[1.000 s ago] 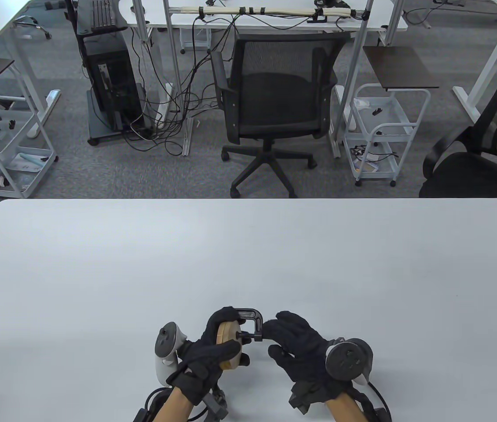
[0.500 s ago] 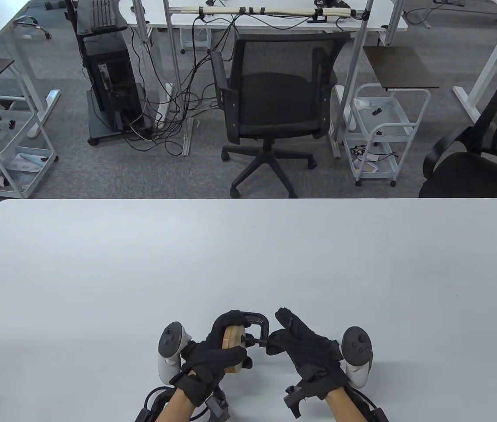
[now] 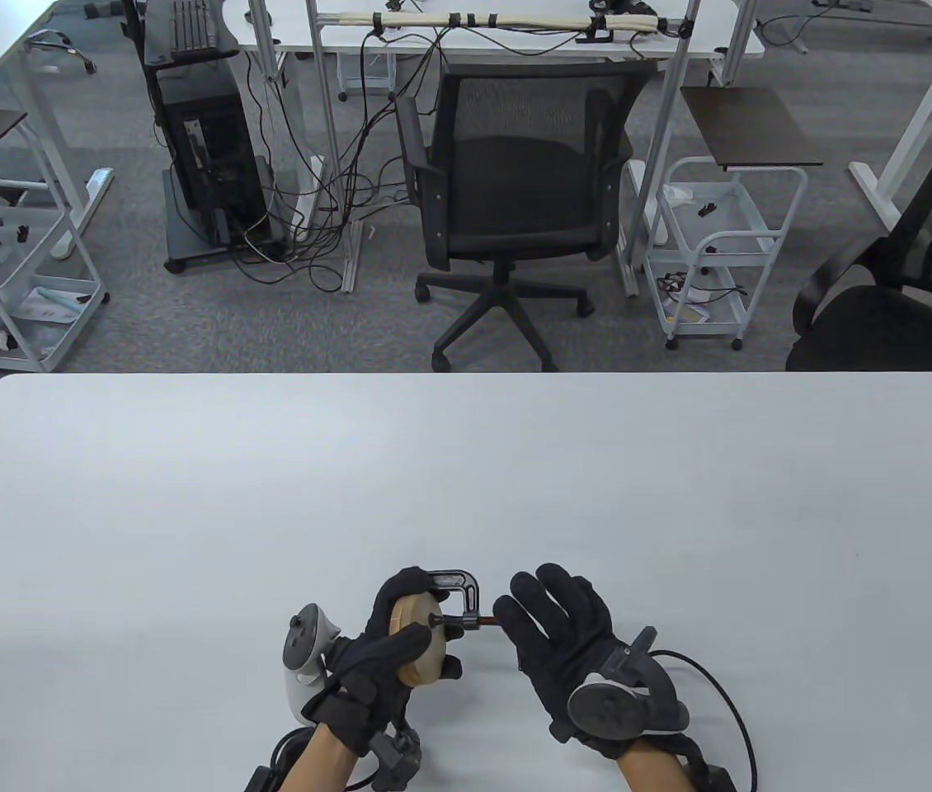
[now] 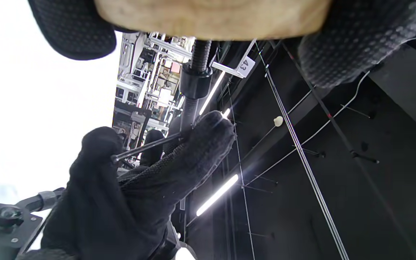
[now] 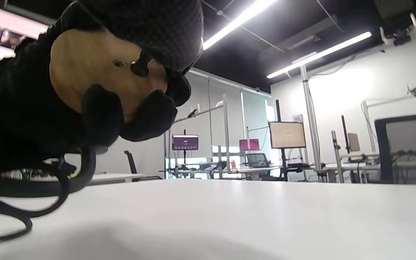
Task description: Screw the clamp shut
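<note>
A black C-clamp [image 3: 459,587] sits around a stack of round wooden discs [image 3: 416,643], low in the table view and near the front edge. My left hand [image 3: 396,631] grips the discs and the clamp frame, holding them above the table. My right hand [image 3: 515,620] is at the end of the clamp's screw [image 3: 478,620]. In the left wrist view its thumb and a finger pinch the thin handle bar [image 4: 146,146] below the threaded screw [image 4: 200,50]. In the right wrist view the screw's pad [image 5: 141,67] meets the disc face [image 5: 92,68].
The white table [image 3: 466,478] stretches away beyond the hands. A black office chair [image 3: 515,190] stands past its far edge. A cable [image 3: 730,701] trails from my right wrist.
My right hand has rolled over on the screw handle, its tracker swinging down towards the front edge and its fingers spreading. My left hand, with the clamp and discs, has shifted slightly left.
</note>
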Demonstrator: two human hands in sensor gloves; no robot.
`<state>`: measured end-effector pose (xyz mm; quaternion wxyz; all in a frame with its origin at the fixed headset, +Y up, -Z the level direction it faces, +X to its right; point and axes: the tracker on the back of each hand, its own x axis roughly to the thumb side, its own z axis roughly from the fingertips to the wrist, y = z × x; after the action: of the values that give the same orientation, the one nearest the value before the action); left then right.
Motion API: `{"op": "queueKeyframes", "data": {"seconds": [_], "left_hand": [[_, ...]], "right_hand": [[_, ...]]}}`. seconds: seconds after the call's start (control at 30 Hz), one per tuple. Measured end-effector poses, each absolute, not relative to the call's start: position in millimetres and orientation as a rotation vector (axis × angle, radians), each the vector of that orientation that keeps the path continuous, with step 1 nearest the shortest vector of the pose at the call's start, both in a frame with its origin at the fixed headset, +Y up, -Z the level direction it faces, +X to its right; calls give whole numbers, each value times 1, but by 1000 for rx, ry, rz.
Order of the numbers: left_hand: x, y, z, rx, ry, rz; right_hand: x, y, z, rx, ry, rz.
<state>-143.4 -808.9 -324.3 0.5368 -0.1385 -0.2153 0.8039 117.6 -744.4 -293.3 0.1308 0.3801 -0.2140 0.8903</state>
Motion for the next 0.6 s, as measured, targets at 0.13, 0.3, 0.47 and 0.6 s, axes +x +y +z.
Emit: {"op": "queueKeyframes", "data": {"seconds": [0.13,0.3,0.47,0.6], "left_hand": [[-143,-810,-325,-338,-524,1898],[-143,-811,-326,-324,-521,1813],[-140,-810,-325,-326,-521,1772],[-137,-808,-324,-329,-544,1707]], "right_hand": [[118,-743,-293,1087,-607,2462],[122,-745,-298,979,-499,2278],[127,-753,-306,869,-350,2151],[132,-754,-311,774,-277,2081]]}}
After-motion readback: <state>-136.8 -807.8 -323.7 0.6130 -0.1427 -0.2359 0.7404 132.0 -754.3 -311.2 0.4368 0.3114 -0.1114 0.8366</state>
